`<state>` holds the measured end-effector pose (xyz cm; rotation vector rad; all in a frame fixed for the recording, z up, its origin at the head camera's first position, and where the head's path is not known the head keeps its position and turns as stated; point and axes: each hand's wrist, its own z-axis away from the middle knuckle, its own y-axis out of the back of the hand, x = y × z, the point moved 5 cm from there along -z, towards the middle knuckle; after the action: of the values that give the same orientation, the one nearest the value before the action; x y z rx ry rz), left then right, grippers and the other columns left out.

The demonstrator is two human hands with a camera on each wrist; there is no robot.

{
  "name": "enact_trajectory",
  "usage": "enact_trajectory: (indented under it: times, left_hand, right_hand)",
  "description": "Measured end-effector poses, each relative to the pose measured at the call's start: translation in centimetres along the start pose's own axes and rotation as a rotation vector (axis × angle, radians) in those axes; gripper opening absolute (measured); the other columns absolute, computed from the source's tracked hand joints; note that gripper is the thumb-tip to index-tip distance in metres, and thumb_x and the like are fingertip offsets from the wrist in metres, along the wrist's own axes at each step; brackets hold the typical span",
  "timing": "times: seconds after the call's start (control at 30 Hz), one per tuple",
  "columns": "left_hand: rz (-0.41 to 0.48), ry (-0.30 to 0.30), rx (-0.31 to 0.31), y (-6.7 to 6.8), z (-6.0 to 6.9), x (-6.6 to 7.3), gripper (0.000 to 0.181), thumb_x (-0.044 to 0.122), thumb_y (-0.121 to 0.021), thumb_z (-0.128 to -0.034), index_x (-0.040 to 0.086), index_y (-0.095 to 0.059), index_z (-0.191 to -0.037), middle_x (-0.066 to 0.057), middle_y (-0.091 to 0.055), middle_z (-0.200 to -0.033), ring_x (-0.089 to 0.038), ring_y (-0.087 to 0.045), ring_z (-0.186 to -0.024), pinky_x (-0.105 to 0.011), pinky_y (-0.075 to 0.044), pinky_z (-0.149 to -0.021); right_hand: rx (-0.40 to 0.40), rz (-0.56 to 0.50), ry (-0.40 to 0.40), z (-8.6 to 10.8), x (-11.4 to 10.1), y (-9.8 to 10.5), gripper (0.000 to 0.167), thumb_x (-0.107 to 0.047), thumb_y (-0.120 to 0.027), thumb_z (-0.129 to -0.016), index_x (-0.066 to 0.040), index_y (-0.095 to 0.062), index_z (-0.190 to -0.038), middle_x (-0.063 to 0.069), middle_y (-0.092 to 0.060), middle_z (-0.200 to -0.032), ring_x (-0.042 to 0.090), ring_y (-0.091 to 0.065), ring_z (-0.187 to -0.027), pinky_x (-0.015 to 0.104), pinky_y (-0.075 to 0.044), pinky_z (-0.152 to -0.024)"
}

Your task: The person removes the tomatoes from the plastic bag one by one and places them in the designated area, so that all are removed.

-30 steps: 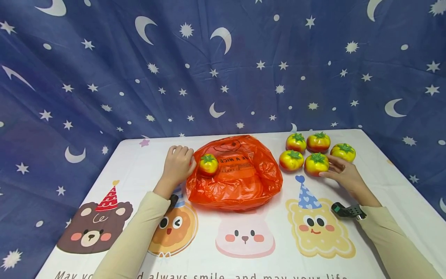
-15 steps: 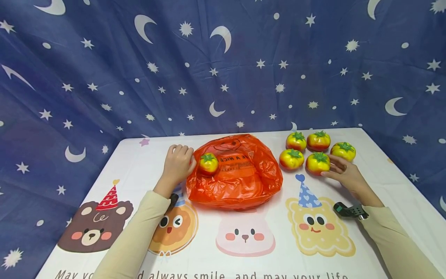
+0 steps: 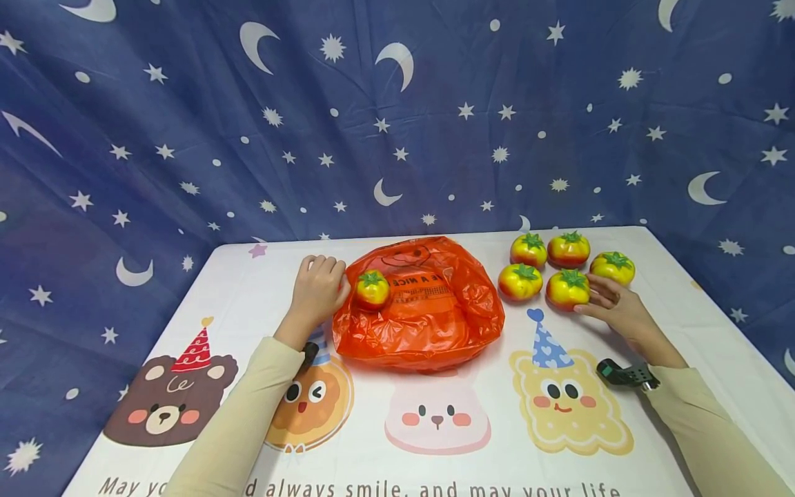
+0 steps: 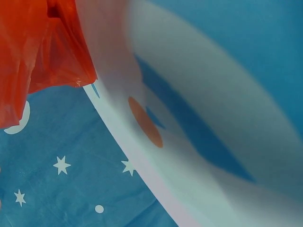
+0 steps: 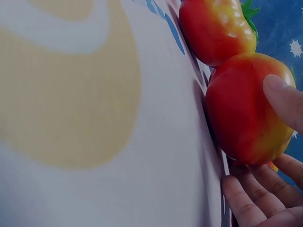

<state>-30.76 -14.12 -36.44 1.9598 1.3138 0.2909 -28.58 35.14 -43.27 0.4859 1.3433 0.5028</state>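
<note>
An orange-red plastic bag (image 3: 428, 331) lies on the table with its mouth spread wide, and one red-and-yellow tomato (image 3: 373, 290) with a green leafy top sits inside at its left. My left hand (image 3: 318, 290), fingers curled, grips the bag's left rim. In the left wrist view only part of the bag (image 4: 57, 52) appears, without that hand's grip. To the right, my right hand (image 3: 621, 307) holds the front tomato (image 3: 568, 290) of a group. The right wrist view has the thumb on one side of this tomato (image 5: 246, 109) and the fingers beneath and beside it.
Several similar tomatoes stand close around the held one: a left one (image 3: 520, 281), two behind it, and a right one (image 3: 612, 267) beside my fingers. The white table cloth (image 3: 435, 476) bears cartoon prints. A blue star-patterned curtain (image 3: 428, 166) hangs behind the table's back edge.
My right hand and the front tomato have shifted slightly to the right, away from the left neighbour. My left hand and the bag stay as they were.
</note>
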Motion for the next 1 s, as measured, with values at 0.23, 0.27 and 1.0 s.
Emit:
enact_trajectory:
  times: [0.23, 0.27, 1.0]
  left_hand:
    - [0.003, 0.004, -0.01, -0.1, 0.0, 0.0, 0.011, 0.013, -0.061, -0.0778, 0.002, -0.06, -0.08, -0.013, -0.063, -0.074, -0.03, -0.058, -0.077, -0.046, -0.046, -0.084]
    - [0.003, 0.007, -0.013, -0.1, 0.0, 0.0, 0.011, 0.013, -0.061, -0.0778, 0.002, -0.06, -0.08, -0.013, -0.063, -0.074, -0.03, -0.058, -0.077, -0.046, -0.045, -0.084]
    - [0.004, 0.014, -0.017, 0.2, -0.1, 0.0, 0.012, 0.013, -0.061, -0.0781, 0.002, -0.06, -0.08, -0.013, -0.063, -0.074, -0.03, -0.058, -0.077, -0.046, -0.046, -0.084]
  right_hand:
    - [0.01, -0.002, 0.007, 0.1, 0.2, 0.1, 0.091, -0.044, -0.064, -0.083, -0.005, -0.015, -0.15, 0.025, -0.021, -0.153, 0.044, -0.032, -0.135, 0.033, -0.039, -0.1]
    - [0.012, 0.0, 0.008, 0.1, 0.3, 0.2, 0.091, -0.044, -0.064, -0.083, -0.005, -0.015, -0.15, 0.025, -0.022, -0.152, 0.044, -0.032, -0.134, 0.031, -0.039, -0.099]
    - [0.025, -0.042, 0.101, 0.8, 0.7, 1.8, 0.087, -0.04, -0.066, -0.083, -0.016, -0.017, -0.151, 0.022, -0.03, -0.15, -0.022, -0.042, -0.097, 0.005, -0.046, -0.08]
